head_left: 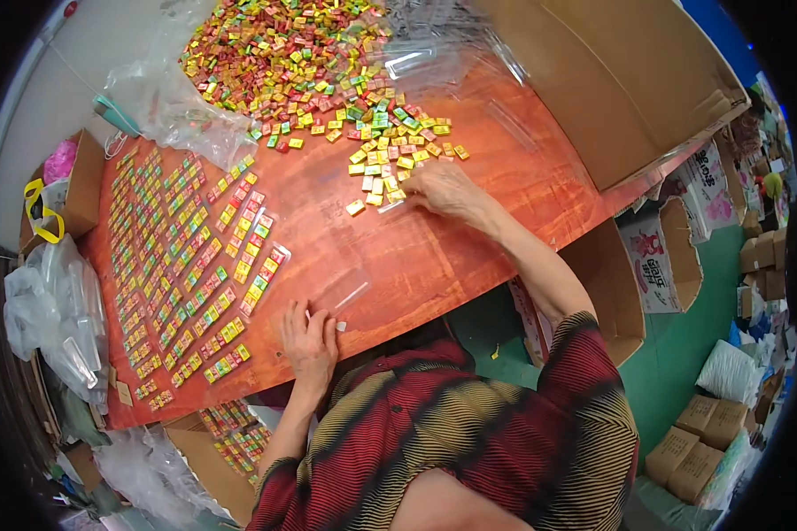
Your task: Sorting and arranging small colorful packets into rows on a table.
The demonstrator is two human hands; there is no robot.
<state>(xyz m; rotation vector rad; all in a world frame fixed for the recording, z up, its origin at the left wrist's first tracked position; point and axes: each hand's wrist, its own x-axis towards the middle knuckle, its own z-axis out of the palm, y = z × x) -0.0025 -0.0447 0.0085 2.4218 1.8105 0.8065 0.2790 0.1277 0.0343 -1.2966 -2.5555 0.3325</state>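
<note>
My right hand (448,189) reaches over the table to a cluster of small yellow boxes (376,186). Its fingers are curled down among them, and their tips are hidden, so what they grip cannot be made out. Beside those fingers lies the end of a clear plastic piece (390,207). Near the table's front edge my left hand (307,343) rests with its fingers apart, holding nothing visible. A narrow clear plastic strip (352,296) lies just beyond it, and a small white piece (341,326) is by its thumb.
A large heap of small coloured boxes (274,53) covers the far middle. Filled rows of boxes (186,257) spread across the left. Clear plastic bags (173,111) lie beside the heap. A big cardboard carton (620,80) stands at the right; open cartons (607,283) sit below the edge.
</note>
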